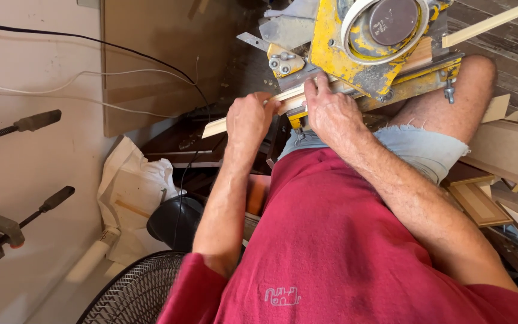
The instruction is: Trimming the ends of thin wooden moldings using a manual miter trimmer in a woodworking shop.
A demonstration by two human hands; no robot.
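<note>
A long pale wooden strip runs slantwise across the bed of a yellow mitre saw; its far end sticks out at the upper right. My left hand is closed around the strip just left of the saw. My right hand presses flat on the strip at the saw's base, fingers against the yellow body. The saw's round guard sits above the strip. The saw rests over my lap, by my bare knee.
Two bar clamps lie at the left on a pale surface. A black cable crosses a brown board. A white bag, a black fan grille and stacked wooden frame pieces surround me.
</note>
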